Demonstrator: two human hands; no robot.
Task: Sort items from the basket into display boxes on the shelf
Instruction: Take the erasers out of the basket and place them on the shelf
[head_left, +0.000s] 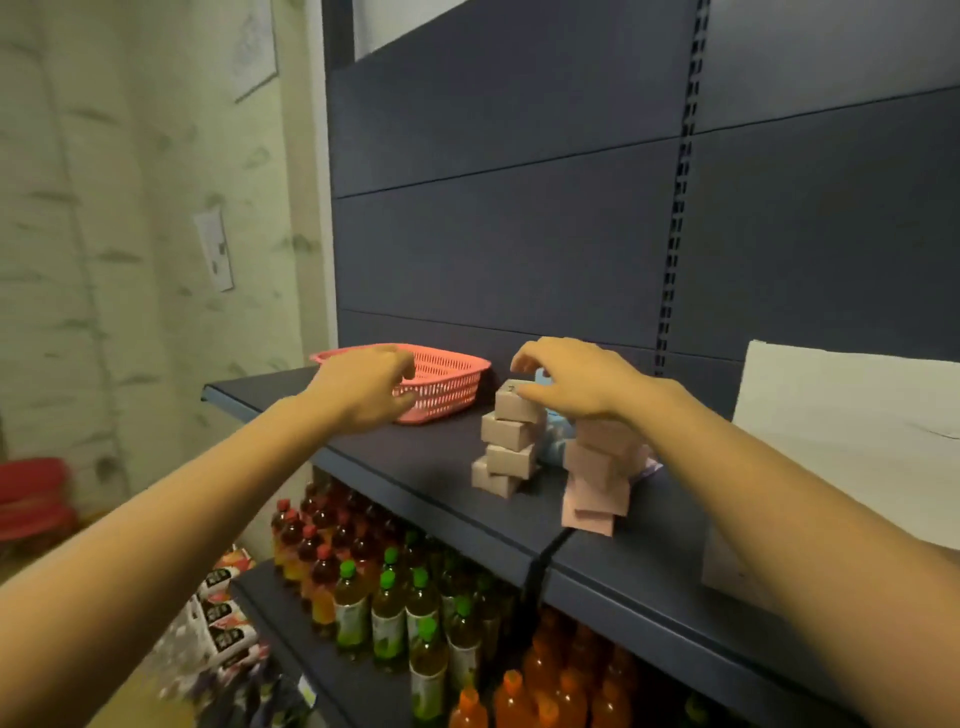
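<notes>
A pink mesh basket (447, 387) sits on the dark shelf (415, 457) at the back left. My left hand (363, 387) hovers over its near rim with fingers loosely curled, holding nothing that I can see. To the right stands a leaning stack of small beige boxes (506, 447). My right hand (571, 382) rests on the top box, thumb and fingers curled round it. A second stack of pink boxes (597, 478) stands just right of it, partly under my wrist. Something light blue (553, 441) shows between the stacks.
A large white carton (852, 447) fills the shelf's right side. On the lower shelf stand several bottles with green, red and orange caps (395, 597). Red stools (31, 499) stand on the floor at left, beside a papered wall.
</notes>
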